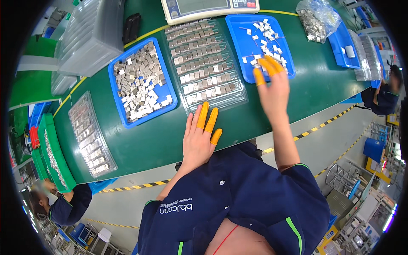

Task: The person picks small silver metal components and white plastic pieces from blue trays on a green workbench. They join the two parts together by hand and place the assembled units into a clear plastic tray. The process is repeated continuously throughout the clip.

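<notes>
My left hand lies with fingers stretched out at the near edge of a clear plastic tray, wearing yellow finger cots and holding nothing that I can see. Rows of small silvery and white connector pieces fill the tray. My right hand, also in yellow finger cots, reaches into a blue tray on the right. Its thumb is apart from the fingers, which point down among small white connectors, some with thin wires. The hand partly hides the pieces under its fingertips.
Left of the clear tray sits a blue tray heaped with metal pieces. Further left are another filled clear tray, stacked clear trays and a green bin. A scale stands behind; a bag of parts lies far right. Other people sit at both sides.
</notes>
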Tool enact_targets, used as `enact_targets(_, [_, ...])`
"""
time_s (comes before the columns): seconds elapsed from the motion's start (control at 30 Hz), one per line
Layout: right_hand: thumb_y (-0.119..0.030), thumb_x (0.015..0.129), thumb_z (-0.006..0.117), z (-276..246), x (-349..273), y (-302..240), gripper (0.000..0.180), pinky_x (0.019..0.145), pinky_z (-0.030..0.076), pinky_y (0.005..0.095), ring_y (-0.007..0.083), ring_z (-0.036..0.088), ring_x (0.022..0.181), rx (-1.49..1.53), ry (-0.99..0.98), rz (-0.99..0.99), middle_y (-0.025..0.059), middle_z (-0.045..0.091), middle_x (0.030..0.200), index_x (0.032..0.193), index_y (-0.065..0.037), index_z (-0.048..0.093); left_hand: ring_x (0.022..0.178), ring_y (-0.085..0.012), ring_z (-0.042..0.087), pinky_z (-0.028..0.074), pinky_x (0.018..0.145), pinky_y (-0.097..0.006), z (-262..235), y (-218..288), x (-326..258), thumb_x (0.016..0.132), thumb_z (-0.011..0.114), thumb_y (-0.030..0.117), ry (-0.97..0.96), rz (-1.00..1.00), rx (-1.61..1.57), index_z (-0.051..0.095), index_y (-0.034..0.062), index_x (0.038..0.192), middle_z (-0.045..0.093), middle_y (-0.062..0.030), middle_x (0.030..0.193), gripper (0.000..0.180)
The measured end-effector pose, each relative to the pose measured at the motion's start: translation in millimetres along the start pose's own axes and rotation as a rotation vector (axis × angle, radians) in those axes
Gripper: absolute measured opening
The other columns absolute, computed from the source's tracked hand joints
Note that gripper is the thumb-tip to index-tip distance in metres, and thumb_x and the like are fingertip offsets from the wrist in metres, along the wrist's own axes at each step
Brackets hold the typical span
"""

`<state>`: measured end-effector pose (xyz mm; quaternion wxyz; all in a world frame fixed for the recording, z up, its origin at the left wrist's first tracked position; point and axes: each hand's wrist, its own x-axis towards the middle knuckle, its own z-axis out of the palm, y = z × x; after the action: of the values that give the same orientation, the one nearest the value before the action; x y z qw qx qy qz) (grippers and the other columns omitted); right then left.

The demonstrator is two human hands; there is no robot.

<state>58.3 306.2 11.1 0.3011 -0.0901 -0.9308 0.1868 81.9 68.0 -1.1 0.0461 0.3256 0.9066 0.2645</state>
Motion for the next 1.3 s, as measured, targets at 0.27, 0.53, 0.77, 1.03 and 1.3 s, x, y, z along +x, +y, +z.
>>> enact_targets(0.27, [-0.015, 0.075, 0.068, 1.0, 36.3, 45.2, 0.038, 0.084, 0.045, 0.0369, 0.0299, 0.053, 0.104, -0.144, -0.236, 0.205, 0.0138, 0.058, 0.110, 0.110, -0.002, 0.059, 0.127, -0.0358, 0.032, 0.028, 0.104, -0.047, -7.8, -4.3, -2.2, 0.079, 0.062, 0.013, 0.192, 0.028, -0.138, 0.055, 0.0073, 0.119, 0.039, -0.0174, 0.135, 0.041])
enact_targets(0.53, [-0.004, 0.076, 0.065, 16.4, 30.3, 51.2, 0.015, 0.069, 0.051, 0.0329, 0.0271, 0.064, 0.077, 0.021, -0.052, 0.267, 0.0158, 0.063, 0.091, 0.091, -0.002, 0.067, 0.113, -0.0341, 0.044, 0.035, 0.097, -0.042, -68.8, -92.5, 26.3, 0.072, 0.070, 0.011, 0.591, -0.242, 0.207, 0.062, 0.0072, 0.108, 0.053, -0.0152, 0.119, 0.037])
enact_targets(0.77, [0.002, 0.074, 0.067, 13.9, 26.0, 47.9, 0.021, 0.072, 0.053, 0.0289, 0.0221, 0.065, 0.084, 0.119, -0.076, 0.409, 0.0123, 0.062, 0.103, 0.095, 0.002, 0.066, 0.096, -0.0277, 0.049, 0.040, 0.086, -0.038, -68.3, -118.9, 61.5, 0.068, 0.074, 0.019, 0.524, -0.311, 0.205, 0.070, 0.0092, 0.092, 0.060, -0.0094, 0.098, 0.026])
enact_targets(1.03, [-0.002, 0.079, 0.067, 3.6, 21.2, 41.8, 0.020, 0.067, 0.052, 0.0249, 0.0150, 0.064, 0.080, 0.310, 0.088, 0.495, 0.0118, 0.063, 0.097, 0.098, 0.003, 0.064, 0.094, -0.0279, 0.049, 0.041, 0.086, -0.036, -60.4, -123.7, 67.0, 0.068, 0.073, 0.016, 0.502, -0.287, 0.139, 0.070, 0.0071, 0.090, 0.060, -0.0109, 0.097, 0.024])
enact_targets(1.3, [-0.001, 0.084, 0.060, 0.3, 17.4, 24.7, 0.030, 0.069, 0.053, 0.0245, 0.0175, 0.065, 0.076, 0.516, 0.191, 0.526, 0.0152, 0.064, 0.085, 0.112, 0.004, 0.052, 0.093, -0.0293, 0.051, 0.042, 0.085, -0.037, -64.3, -118.4, 70.2, 0.066, 0.073, 0.012, 0.449, -0.319, 0.129, 0.070, 0.0046, 0.089, 0.060, -0.0132, 0.095, 0.024])
